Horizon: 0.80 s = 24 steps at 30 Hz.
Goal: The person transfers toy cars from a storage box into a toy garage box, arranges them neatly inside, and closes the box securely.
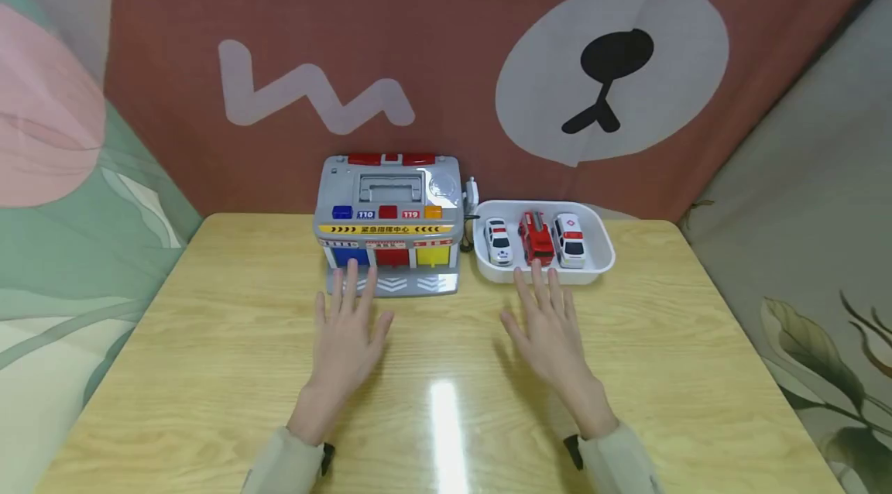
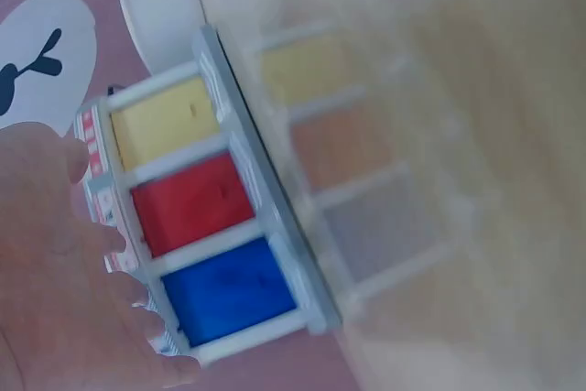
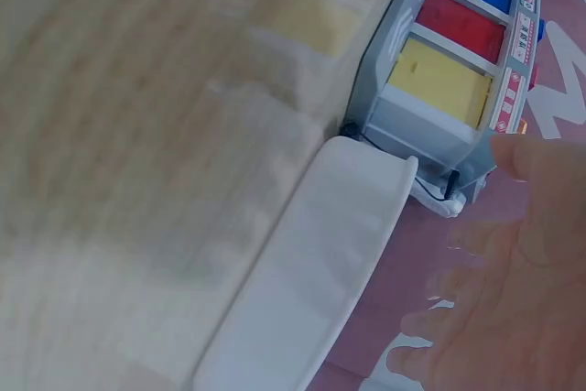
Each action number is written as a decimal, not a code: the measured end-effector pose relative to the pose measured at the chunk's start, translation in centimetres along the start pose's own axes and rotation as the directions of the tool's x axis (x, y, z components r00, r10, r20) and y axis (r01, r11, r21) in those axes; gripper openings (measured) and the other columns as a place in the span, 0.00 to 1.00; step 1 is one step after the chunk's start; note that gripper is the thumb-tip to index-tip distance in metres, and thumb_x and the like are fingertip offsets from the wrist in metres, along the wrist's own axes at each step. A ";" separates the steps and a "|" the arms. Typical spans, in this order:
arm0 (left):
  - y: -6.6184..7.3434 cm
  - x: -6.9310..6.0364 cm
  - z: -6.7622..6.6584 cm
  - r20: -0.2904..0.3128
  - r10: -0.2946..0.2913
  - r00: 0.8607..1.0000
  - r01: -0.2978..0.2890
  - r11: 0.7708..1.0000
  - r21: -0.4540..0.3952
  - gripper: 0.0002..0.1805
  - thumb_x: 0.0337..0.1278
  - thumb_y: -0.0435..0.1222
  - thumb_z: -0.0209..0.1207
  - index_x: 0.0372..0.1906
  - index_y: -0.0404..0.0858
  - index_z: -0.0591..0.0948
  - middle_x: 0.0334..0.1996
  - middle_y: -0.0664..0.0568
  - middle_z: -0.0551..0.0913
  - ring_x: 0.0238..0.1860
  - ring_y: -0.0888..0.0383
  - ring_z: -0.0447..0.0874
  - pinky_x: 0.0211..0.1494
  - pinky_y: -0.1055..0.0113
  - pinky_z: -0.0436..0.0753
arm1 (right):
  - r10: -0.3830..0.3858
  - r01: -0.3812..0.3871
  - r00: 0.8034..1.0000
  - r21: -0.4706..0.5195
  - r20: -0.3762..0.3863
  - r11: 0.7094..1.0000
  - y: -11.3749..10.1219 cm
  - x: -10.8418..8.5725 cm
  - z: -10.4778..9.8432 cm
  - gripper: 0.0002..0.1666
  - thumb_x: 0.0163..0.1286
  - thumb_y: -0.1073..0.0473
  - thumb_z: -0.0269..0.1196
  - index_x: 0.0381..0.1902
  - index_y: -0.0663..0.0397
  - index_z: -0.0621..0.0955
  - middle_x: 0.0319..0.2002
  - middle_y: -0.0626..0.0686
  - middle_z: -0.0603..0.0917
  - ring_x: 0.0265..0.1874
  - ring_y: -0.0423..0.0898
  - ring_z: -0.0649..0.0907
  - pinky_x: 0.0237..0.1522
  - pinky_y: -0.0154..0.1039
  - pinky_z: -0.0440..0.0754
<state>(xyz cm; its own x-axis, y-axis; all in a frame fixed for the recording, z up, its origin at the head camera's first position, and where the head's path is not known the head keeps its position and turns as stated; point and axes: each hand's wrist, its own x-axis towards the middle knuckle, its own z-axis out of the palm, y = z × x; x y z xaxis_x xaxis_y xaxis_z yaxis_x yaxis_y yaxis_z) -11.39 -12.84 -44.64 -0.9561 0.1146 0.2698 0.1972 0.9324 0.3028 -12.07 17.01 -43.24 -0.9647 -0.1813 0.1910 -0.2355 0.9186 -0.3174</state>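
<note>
A grey toy emergency station (image 1: 404, 200) stands at the back of the table, with a handle on its roof and blue, red and yellow garage doors along its front. My left hand (image 1: 348, 343) hovers palm down before it, fingers spread and holding nothing. To the station's right is a white tray (image 1: 608, 252) containing a white toy police car (image 1: 498, 242), a red toy fire truck (image 1: 536, 240) and a white toy ambulance (image 1: 570, 242). In front of that tray my right hand (image 1: 550, 335) is likewise spread flat and bare. In the wrist views the doors look closed.
A light wooden table (image 1: 446, 355) carries everything, with a bright reflection streaking its front. Behind it hangs a brown cloth (image 1: 446, 53) with a cartoon bear face. A small white handset-like piece (image 1: 471, 194) hangs on the station's right side, close to the tray.
</note>
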 end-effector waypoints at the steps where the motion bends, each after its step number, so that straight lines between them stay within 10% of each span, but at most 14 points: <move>1: -0.4 0.1 -0.3 -0.015 0.004 1.000 -0.004 1.000 -0.003 0.38 0.69 0.49 0.50 0.77 0.43 0.50 0.77 0.43 0.38 0.75 0.43 0.32 0.70 0.36 0.41 | -0.009 0.009 1.000 -0.001 -0.009 1.000 -0.1 0.2 -0.1 0.40 0.73 0.44 0.54 0.75 0.54 0.57 0.76 0.60 0.45 0.74 0.60 0.40 0.70 0.61 0.38; 13: -3.3 2.3 -1.9 -0.209 0.096 0.973 -0.120 0.987 -0.105 0.37 0.64 0.40 0.58 0.73 0.34 0.57 0.74 0.38 0.49 0.71 0.35 0.48 0.67 0.34 0.51 | -0.049 0.051 0.996 0.014 -0.074 0.999 -0.5 1.8 -0.9 0.43 0.68 0.51 0.62 0.75 0.54 0.59 0.75 0.63 0.48 0.72 0.66 0.49 0.68 0.65 0.39; 24: -6.0 7.3 -3.8 -0.280 0.166 0.945 -0.180 0.983 -0.023 0.39 0.61 0.47 0.57 0.72 0.33 0.60 0.73 0.36 0.55 0.70 0.35 0.53 0.66 0.36 0.56 | -0.134 0.135 0.987 0.016 -0.086 0.991 -3.5 5.1 -1.9 0.44 0.64 0.55 0.66 0.74 0.51 0.61 0.74 0.63 0.53 0.68 0.66 0.58 0.66 0.68 0.44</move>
<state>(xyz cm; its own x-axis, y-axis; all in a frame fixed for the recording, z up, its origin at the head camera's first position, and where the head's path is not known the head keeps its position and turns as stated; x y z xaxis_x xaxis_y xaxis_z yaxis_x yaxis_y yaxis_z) -18.70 -18.94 -41.07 -0.8101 0.1674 0.5618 0.3709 0.8885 0.2701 -15.97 13.51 -39.39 -0.9108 -0.2713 0.3112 -0.3659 0.8797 -0.3039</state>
